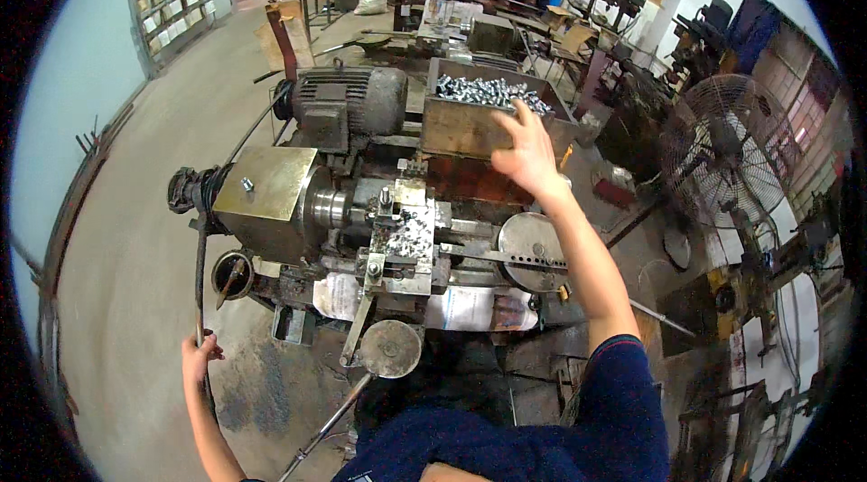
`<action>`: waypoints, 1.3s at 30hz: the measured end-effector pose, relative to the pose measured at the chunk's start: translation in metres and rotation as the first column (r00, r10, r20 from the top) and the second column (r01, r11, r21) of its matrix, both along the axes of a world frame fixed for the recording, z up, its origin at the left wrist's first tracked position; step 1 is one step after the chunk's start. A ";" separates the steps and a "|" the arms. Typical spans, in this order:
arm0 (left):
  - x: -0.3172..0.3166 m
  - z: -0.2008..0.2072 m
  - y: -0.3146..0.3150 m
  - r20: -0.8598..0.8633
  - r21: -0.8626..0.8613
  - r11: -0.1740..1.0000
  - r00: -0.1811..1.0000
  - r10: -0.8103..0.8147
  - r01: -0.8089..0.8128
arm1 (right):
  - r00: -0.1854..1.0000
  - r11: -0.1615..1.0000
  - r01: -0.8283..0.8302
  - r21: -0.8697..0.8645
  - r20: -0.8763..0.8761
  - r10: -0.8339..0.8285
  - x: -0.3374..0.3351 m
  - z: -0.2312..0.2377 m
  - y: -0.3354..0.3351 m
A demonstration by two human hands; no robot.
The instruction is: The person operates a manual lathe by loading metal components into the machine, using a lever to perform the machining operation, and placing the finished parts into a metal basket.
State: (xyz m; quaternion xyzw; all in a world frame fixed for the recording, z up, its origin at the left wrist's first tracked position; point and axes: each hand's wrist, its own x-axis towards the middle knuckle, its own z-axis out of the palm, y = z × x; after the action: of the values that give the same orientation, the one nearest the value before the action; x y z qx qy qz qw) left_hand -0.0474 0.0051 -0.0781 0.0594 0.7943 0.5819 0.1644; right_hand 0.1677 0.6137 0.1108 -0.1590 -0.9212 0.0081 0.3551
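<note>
On the left my left hand [200, 357] is closed around a long dark lever [200, 288] that hangs down beside the lathe headstock [266, 202]. My right hand [526, 155] reaches forward in front of a box [470, 125] heaped with small shiny metal parts [488, 92]. Its fingers are spread and nothing shows between them. Between my arms stands the lathe chuck [327, 209], facing a tool post block [386, 204] on the carriage. Bright metal chips [411, 236] cover the carriage top. One small metal part [247, 184] sits on the headstock's flat cover.
Behind the headstock is a finned electric motor [357, 102]. Close to my body are a round disc [390, 348] and a slanting rod [330, 428]. Another round plate [533, 252] lies under my right forearm. A large caged fan [727, 152] stands at the right.
</note>
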 end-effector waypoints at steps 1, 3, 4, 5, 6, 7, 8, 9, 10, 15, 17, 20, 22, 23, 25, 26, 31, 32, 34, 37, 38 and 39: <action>-0.001 -0.001 -0.001 -0.003 0.009 1.000 1.000 -0.009 0.009 | 0.998 0.996 -0.055 -0.073 0.001 0.055 0.013 -0.010 -0.004; 0.001 0.003 0.005 -0.005 -0.017 1.000 1.000 0.015 -0.015 | 0.999 0.988 -0.051 -0.146 -0.006 0.051 0.044 -0.043 -0.005; 0.000 0.006 0.010 -0.008 -0.030 0.999 1.000 0.009 -0.010 | 0.999 0.968 -0.048 -0.245 -0.026 0.043 0.069 -0.058 -0.003; -0.005 0.005 0.009 -0.009 -0.046 0.999 1.000 -0.017 0.017 | 0.998 0.937 -0.038 -0.346 -0.053 0.020 0.097 -0.073 -0.001; -0.011 0.000 0.003 -0.010 -0.068 0.996 0.999 -0.054 0.053 | 0.998 0.902 0.056 -0.429 0.006 -0.059 0.126 -0.082 -0.005; -0.017 0.000 -0.003 0.037 -0.101 0.990 0.995 -0.092 0.095 | 0.989 0.888 0.139 -0.438 0.010 -0.150 0.160 -0.093 -0.004; -0.028 0.000 -0.009 0.089 -0.137 0.978 0.986 -0.143 0.155 | 0.968 0.836 0.233 -0.497 0.038 -0.248 0.197 -0.105 -0.002; -0.041 -0.003 -0.020 0.070 -0.216 0.951 0.975 -0.209 0.220 | 0.937 0.769 0.323 -0.551 0.072 -0.342 0.235 -0.117 0.001; -0.050 -0.007 -0.024 0.017 -0.160 0.937 0.950 -0.311 0.310 | 0.916 0.752 0.326 -0.573 -0.006 -0.402 0.279 -0.139 0.008; 0.004 0.032 0.028 0.249 -0.282 0.956 0.969 -0.005 0.077 | 0.419 0.146 0.604 -0.784 0.156 -0.895 0.488 -0.172 -0.027; -0.006 0.015 0.059 0.251 -0.293 0.953 0.968 -0.006 0.081 | 0.420 0.311 0.814 -0.491 0.127 -0.899 0.592 -0.212 -0.062; -0.023 -0.005 0.085 0.247 -0.310 0.948 0.969 0.012 0.067 | 0.243 0.229 0.970 -0.084 0.428 -0.871 0.698 -0.269 -0.117; -0.030 -0.010 0.086 0.240 -0.321 0.946 0.970 0.042 0.039 | 0.094 -0.159 0.907 -0.389 0.557 -0.825 0.697 -0.275 -0.122; -0.033 -0.014 0.087 0.238 -0.325 0.946 0.970 0.056 0.025 | 0.088 -0.296 0.797 -0.526 0.587 -0.805 0.692 -0.280 -0.123; -0.041 -0.021 0.087 0.239 -0.331 0.943 0.967 0.082 0.001 | -0.006 -0.485 0.656 -0.578 0.638 -0.770 0.680 -0.285 -0.123; -0.044 -0.022 0.083 0.239 -0.333 0.943 0.965 0.104 -0.019 | -0.065 -0.528 0.656 -0.539 0.657 -0.751 0.672 -0.290 -0.116; -0.065 -0.034 0.040 0.243 -0.290 0.945 0.943 0.227 -0.153 | -0.175 -0.616 0.749 -0.247 0.822 -0.542 0.645 -0.300 -0.089; -0.065 -0.034 0.016 0.247 -0.270 0.941 0.930 0.273 -0.205 | -0.093 -0.570 0.773 -0.278 0.840 -0.535 0.622 -0.280 -0.082; -0.091 -0.037 -0.025 0.307 -0.208 0.939 0.893 0.328 -0.274 | -0.102 -0.448 0.873 -0.192 0.828 -0.552 0.651 -0.318 -0.075; -0.063 -0.028 -0.052 0.051 -0.029 0.991 0.990 0.130 -0.128 | 0.181 -0.341 0.758 -0.556 0.682 -0.709 0.666 -0.350 -0.079; -0.020 0.009 0.026 0.192 -0.169 0.985 0.981 0.014 0.019 | 0.094 -0.082 0.986 -0.143 0.895 -0.437 0.726 -0.362 -0.079; -0.064 -0.045 0.012 0.218 -0.102 0.994 0.976 -0.003 0.025 | -0.132 0.330 0.915 0.231 0.946 -0.298 0.781 -0.364 -0.085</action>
State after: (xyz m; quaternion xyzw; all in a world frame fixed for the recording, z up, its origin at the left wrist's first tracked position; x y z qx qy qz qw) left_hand -0.1111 0.0168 -0.1227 -0.0076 0.8004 0.5414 0.2572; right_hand 0.9485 0.5284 -0.2536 -0.6660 -0.6643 -0.0074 -0.3393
